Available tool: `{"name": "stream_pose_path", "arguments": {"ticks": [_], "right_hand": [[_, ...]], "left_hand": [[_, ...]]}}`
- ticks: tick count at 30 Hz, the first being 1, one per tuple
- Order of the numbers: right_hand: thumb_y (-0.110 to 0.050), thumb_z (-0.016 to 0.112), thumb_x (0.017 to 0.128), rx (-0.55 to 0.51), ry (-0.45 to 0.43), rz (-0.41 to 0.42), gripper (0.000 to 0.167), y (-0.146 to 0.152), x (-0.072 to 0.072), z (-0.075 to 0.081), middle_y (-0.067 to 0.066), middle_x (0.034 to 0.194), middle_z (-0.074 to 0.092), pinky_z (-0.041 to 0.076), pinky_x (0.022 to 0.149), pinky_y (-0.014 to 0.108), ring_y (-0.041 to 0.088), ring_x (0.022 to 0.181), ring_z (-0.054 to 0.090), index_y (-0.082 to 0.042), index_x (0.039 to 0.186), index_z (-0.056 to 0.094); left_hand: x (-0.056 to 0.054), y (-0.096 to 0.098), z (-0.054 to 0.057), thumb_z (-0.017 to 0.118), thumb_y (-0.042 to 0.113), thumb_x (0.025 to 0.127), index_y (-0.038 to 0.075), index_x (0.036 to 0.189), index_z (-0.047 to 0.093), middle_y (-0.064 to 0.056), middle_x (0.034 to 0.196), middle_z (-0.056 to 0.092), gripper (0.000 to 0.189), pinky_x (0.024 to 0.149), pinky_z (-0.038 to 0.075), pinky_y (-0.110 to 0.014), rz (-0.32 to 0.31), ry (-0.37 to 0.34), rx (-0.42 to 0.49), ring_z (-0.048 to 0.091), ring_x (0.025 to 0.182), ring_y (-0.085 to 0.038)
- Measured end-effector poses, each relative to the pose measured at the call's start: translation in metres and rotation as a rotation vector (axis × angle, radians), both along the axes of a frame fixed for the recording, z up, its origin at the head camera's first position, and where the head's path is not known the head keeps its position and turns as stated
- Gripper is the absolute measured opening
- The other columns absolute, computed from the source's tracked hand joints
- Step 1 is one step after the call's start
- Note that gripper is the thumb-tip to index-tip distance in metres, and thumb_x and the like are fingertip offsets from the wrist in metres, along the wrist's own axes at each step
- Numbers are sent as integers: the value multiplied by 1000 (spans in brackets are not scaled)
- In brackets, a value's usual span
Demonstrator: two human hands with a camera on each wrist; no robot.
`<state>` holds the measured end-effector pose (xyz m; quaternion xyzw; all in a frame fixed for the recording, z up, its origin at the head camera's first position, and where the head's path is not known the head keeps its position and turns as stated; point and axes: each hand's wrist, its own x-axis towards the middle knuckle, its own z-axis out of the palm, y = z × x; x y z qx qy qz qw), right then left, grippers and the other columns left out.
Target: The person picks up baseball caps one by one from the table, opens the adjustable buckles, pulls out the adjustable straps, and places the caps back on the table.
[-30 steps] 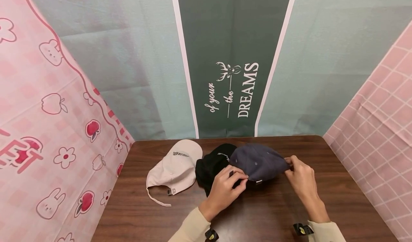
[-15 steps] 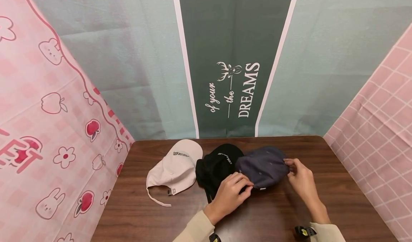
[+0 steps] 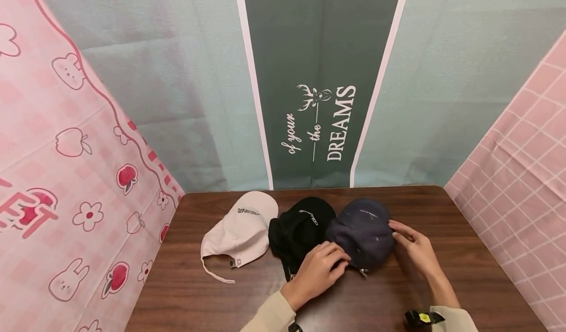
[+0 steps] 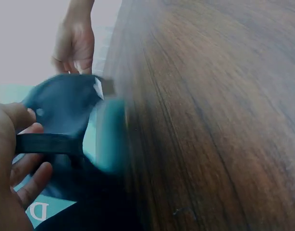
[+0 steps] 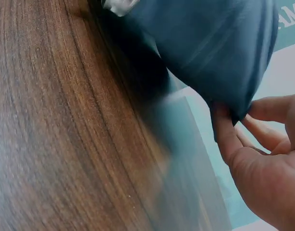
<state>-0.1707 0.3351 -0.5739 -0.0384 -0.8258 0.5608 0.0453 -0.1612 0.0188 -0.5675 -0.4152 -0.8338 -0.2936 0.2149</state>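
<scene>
A navy baseball cap (image 3: pixel 364 236) is at the right end of a row of caps, its pale lettering facing up. The left hand (image 3: pixel 316 270) holds its near left edge; in the left wrist view a dark strap (image 4: pixel 46 143) passes between that hand's fingers. The cap's right edge is pinched between thumb and fingers of the right hand (image 5: pixel 267 154). Against it on the left lies a black cap (image 3: pixel 302 229) with white lettering, partly covered by the left hand. Farther left is a pale pink cap (image 3: pixel 240 229) with dark lettering, its back strap trailing on the table.
The brown wood-grain table (image 3: pixel 190 297) ends at a hanging green and grey cloth (image 3: pixel 327 175). Patterned pink cloths stand at the left (image 3: pixel 101 184) and right (image 3: pixel 522 175) sides.
The navy cap has come off the black cap, shifting right and nearer, and has tipped so its front lettering shows. Both hands moved with it; the other caps stayed put.
</scene>
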Motion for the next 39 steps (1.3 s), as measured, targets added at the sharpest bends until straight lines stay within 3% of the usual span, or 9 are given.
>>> {"name": "stream_pose_path", "arguments": {"ticks": [3,10,18,20,22,25,26,31,39], "right_hand": [[-19,66,107,-3,0,-3,46,1,0,-3,-11,148,60,48,90,4,-26,119,48,3,146,60],[-12,64,106,191,11,-42,36,3,-2,-7,29,148,58,43,82,2,-29,108,43,3,139,66],[-13,58,109,270,-54,-67,33,6,-3,-14,31,145,61,38,83,2,-29,100,41,2,137,67],[-19,55,111,271,-85,-68,37,6,-2,-14,29,148,60,38,87,6,-18,110,51,1,140,66],[-26,51,113,270,-111,-64,42,5,-2,-14,28,151,57,42,97,16,3,125,59,0,143,63],[-33,44,115,269,-154,-48,49,4,-3,-12,28,156,53,42,110,39,41,144,49,1,148,59],[-34,43,116,263,-161,-43,51,4,-3,-12,28,157,52,41,111,47,45,146,46,1,149,57],[-39,43,115,239,-178,-30,56,3,-4,-12,29,159,48,37,116,59,48,149,42,2,152,54],[-44,43,114,214,-217,-18,61,3,-7,-12,26,164,43,34,121,62,47,154,36,-1,156,50]], "left_hand": [[2,-1,-2,77,24,98,24,106,76,13,105,70,8,88,52,-17,-13,-26,-17,64,97,-5],[4,-4,-3,74,20,99,22,109,76,9,110,69,11,92,53,-18,-18,-76,17,63,99,-8],[3,-7,-5,69,19,103,20,129,72,4,129,66,26,104,52,-24,-8,-152,5,62,118,-11],[3,-8,-6,64,19,105,20,134,70,4,135,65,30,108,52,-26,-21,-179,-17,62,123,-11],[4,-9,-6,57,17,108,20,139,68,5,141,65,33,112,50,-29,-44,-222,-34,61,130,-11],[4,-12,-4,47,14,110,20,142,66,5,148,64,38,116,48,-33,-83,-309,-29,59,137,-10],[4,-13,-4,45,12,110,20,143,66,5,149,63,40,117,48,-34,-92,-333,-26,58,138,-10],[4,-15,-1,46,11,108,18,143,66,4,150,64,41,118,47,-34,-94,-353,-29,59,139,-10],[3,-12,-1,49,13,108,21,149,63,5,157,58,43,119,47,-37,-58,-401,-94,54,146,-11]]}}
